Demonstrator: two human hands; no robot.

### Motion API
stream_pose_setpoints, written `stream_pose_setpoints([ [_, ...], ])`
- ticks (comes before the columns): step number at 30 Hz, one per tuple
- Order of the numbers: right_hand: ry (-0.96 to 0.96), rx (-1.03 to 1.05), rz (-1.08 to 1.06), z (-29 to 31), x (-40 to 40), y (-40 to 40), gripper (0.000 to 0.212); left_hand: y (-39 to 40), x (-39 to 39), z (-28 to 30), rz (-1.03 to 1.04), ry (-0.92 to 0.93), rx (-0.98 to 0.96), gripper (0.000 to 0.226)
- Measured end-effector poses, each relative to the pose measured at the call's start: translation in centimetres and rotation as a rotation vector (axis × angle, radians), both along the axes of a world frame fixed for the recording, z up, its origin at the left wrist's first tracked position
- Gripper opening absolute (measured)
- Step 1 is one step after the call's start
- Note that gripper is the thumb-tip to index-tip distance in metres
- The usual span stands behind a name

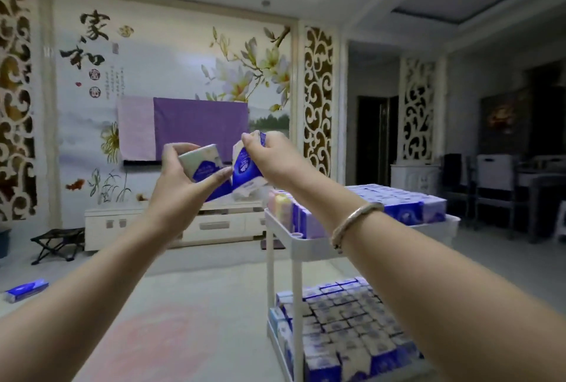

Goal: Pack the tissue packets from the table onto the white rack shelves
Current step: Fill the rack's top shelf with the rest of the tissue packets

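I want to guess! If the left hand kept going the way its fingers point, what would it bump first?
Probably the tissue packet held by the right hand; the left hand points that way, though depth is unclear.

Dim rm: floral mural wall, white TV cabinet, folding stool.

A purple cloth drapes the wall screen above a white cabinet, a folding stool at left.
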State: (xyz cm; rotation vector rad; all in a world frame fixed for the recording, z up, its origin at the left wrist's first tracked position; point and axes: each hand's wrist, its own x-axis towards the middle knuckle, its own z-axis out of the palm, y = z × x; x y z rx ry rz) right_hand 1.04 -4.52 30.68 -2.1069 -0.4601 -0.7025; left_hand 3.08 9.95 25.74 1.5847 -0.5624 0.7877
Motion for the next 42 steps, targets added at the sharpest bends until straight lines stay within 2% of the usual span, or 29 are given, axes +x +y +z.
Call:
stream_pose_setpoints([
  [6,-0.047,0.150,-0.066,-0.4,-3.6,-13.2,0.035,-10.7,-1.8,3.1,-0.222,0.021,0.089,0.049],
  [10,0.143,0.151,-0.106,-2.4,-4.5,-21.8,0.007,-16.6,-1.7,4.1,-0.362,0.162,0.176,0.046],
  [12,0.220,0.121,-0.075,-3.2,-4.6,-24.7,0.011,-18.9,-1.3,4.4,-0.370,0.184,0.234,0.046],
  [17,0.246,-0.097,-0.015,-3.6,-3.7,-27.9,0.022,-22.5,0.6,4.1,-0.325,0.303,0.353,0.050],
  [20,0.138,-0.211,-0.065,-3.5,-2.5,-28.5,0.021,-23.1,1.9,3.1,-0.325,0.364,0.398,0.051],
  [24,0.087,-0.256,-0.006,-4.7,-1.2,-29.0,0.014,-23.2,2.8,2.4,-0.292,0.385,0.447,0.047],
  [27,0.043,-0.481,-0.099,-6.4,0.0,-29.7,0.010,-23.5,2.7,2.5,-0.281,0.378,0.466,0.047],
  [30,0.018,-0.573,-0.177,-6.3,-0.1,-30.2,0.027,-24.2,2.6,2.6,-0.293,0.340,0.421,0.045],
  [32,0.003,-0.468,-0.181,-5.5,-0.7,-30.0,0.043,-25.1,2.5,2.9,-0.285,0.292,0.391,0.040],
  [34,-0.003,-0.177,-0.116,-4.6,-1.2,-29.6,0.044,-26.1,2.3,3.2,-0.286,0.257,0.367,0.034],
  [36,0.019,0.020,-0.067,-3.8,-1.2,-29.5,0.041,-27.4,2.1,3.5,-0.335,0.250,0.347,0.040],
  [39,0.064,0.106,-0.065,-3.3,-1.0,-29.6,0.031,-29.4,1.9,3.8,-0.424,0.257,0.380,0.049],
  [42,0.061,0.169,-0.074,-3.2,-0.8,-30.4,0.024,-30.7,2.2,3.9,-0.405,0.241,0.461,0.059],
])
